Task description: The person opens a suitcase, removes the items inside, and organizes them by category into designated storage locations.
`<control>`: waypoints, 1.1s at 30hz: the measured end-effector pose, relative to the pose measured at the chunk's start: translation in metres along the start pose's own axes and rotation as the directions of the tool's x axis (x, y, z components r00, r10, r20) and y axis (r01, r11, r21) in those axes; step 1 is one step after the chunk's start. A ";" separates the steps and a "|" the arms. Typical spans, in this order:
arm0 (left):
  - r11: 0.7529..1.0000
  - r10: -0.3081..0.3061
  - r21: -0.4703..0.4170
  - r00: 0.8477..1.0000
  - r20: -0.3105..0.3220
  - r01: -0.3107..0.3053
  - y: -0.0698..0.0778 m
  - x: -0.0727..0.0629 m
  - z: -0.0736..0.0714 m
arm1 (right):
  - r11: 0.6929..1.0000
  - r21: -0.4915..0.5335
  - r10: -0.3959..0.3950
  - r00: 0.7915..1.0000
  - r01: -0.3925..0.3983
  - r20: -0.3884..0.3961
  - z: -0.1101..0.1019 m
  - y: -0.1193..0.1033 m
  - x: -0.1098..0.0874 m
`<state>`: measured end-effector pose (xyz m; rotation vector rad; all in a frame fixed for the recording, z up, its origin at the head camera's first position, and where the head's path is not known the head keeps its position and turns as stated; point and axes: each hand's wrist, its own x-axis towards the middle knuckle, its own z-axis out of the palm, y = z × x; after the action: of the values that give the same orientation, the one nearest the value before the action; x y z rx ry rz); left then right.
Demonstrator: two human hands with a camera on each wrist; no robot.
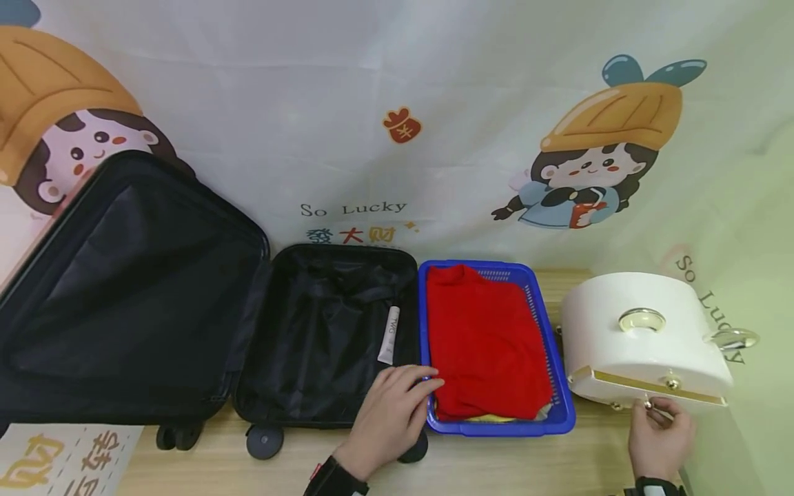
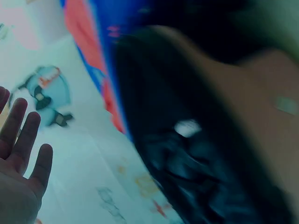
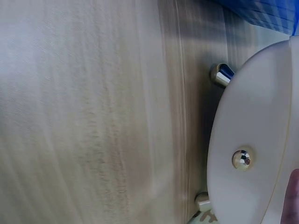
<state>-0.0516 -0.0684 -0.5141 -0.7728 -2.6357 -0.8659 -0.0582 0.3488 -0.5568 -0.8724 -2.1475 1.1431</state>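
Note:
My left hand (image 1: pixel 395 412) hovers with loosely bent fingers over the right edge of the black suitcase (image 1: pixel 248 432) and the left rim of the blue basket (image 1: pixel 561 406). Its fingers (image 2: pixel 28 140) hold nothing in the left wrist view. A folded red cloth (image 1: pixel 486 337) fills the basket. My right hand (image 1: pixel 660 435) is at the front of the white box (image 1: pixel 645 296), fingertips beside its lower knob (image 1: pixel 648 405). That knob (image 3: pixel 243 159) looks uncovered in the right wrist view, with one finger (image 3: pixel 290 200) apart from it. Whether the fingers pinch anything is unclear.
A white tube (image 1: pixel 389 335) lies in the suitcase's right half, and the raised left half (image 1: pixel 136 296) leans against the printed backdrop (image 1: pixel 347 89). Yellow and pale cloth edges (image 1: pixel 493 418) peek from under the red cloth. A printed paper (image 1: pixel 68 458) lies at the lower left.

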 end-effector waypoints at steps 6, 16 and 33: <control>0.988 -0.100 0.112 0.994 -0.044 0.104 -0.023 -0.051 -0.010 | 1.000 -0.020 -0.021 1.000 0.020 -0.011 0.009 -0.005 0.009; 0.969 -0.134 0.188 0.981 -0.138 0.158 -0.042 -0.086 -0.015 | 0.988 0.114 0.106 0.994 -0.105 -0.004 0.017 -0.001 -0.005; 0.959 -0.221 0.172 0.974 -0.041 0.225 -0.044 -0.101 -0.004 | 0.936 0.005 0.349 0.931 -0.352 0.111 0.033 0.023 0.000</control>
<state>0.0074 -0.1416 -0.5713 -0.4261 -2.7708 -0.6766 -0.0755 0.3423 -0.5923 -1.2463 -2.1105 1.4153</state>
